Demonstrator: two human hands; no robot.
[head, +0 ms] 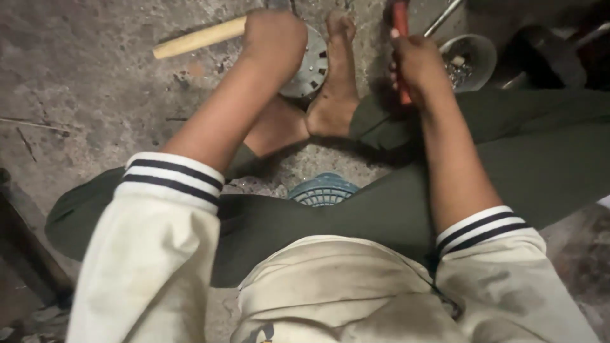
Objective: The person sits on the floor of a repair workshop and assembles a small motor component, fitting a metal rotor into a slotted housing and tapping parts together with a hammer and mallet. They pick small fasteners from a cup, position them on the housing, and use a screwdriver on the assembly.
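At top centre the left hand [274,39] fists a wooden handle [198,38], the right hand [416,63] clamps a red-handled tool [400,25], its tip seemingly cut off.

head-worn view, steeply downward, close over lap

Rough grey concrete floor [95,95], stained, cracked, gritty with debris; dim light, deep shadow at upper right; dark wooden piece [25,248] at left edge, rubble beside it
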